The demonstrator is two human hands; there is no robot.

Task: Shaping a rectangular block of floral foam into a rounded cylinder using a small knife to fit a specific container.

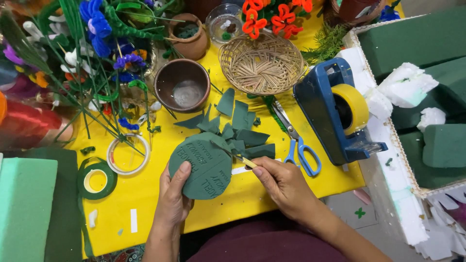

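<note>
My left hand point(174, 200) grips the lower left edge of a round green floral foam disc point(204, 165) and holds it flat on the yellow table point(145, 194). My right hand point(284, 187) pinches a small knife with a pale handle point(246, 162), its tip against the disc's right edge. Several cut green foam scraps point(240, 131) lie just above and to the right of the disc.
Blue-handled scissors point(298, 145) and a blue tape dispenser point(337, 111) sit to the right. A brown clay bowl point(183, 85), a wicker basket point(262, 63), tape rolls point(97, 180) and pipe-cleaner flowers point(97, 53) crowd the back and left. A box of green foam blocks point(427, 97) stands at far right.
</note>
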